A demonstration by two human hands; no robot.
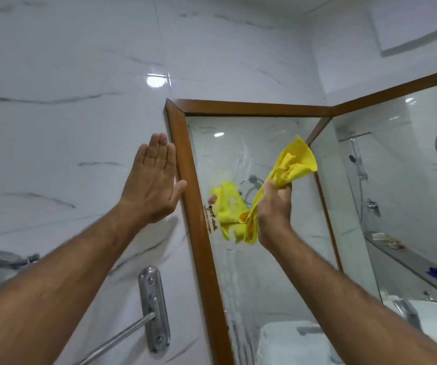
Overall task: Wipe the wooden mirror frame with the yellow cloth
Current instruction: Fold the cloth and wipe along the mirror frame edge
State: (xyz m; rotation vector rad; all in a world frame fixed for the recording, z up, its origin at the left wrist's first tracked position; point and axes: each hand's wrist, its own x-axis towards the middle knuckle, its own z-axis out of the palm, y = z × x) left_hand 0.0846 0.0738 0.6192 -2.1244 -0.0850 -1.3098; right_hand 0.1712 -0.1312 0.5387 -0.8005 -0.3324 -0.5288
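A wooden mirror frame point(193, 196) borders a corner mirror on the marbled white wall. My left hand point(154, 183) lies flat on the tile, fingers spread, its thumb touching the frame's left strip. My right hand point(274, 212) is closed around a crumpled yellow cloth point(293, 164), held up in front of the streaked glass point(241, 262), a little right of that strip. The cloth's yellow reflection point(229, 204) shows in the glass. Pale marks run along the frame's lower left strip.
A chrome towel-rail bracket point(154, 309) and its bar stick out of the wall below my left arm. The second mirror panel point(396, 180) on the right reflects a shower, a towel ring and a shelf. A white basin with a tap point(407, 314) sits at lower right.
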